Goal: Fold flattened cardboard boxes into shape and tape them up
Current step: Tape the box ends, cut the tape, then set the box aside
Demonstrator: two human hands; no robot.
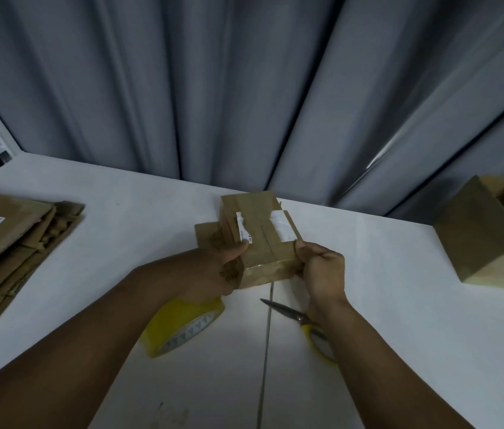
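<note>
Cardboard box (257, 239) held by both hands above white table (383, 249), grey curtain (213, 82) behind.

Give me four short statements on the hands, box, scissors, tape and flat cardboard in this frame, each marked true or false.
1. The left hand and right hand both grip the small box. True.
2. The scissors are held in the right hand. False: they lie on the table.
3. The flattened boxes are stacked at the left. True.
4. The tape roll is blue. False: it is yellow.
</note>
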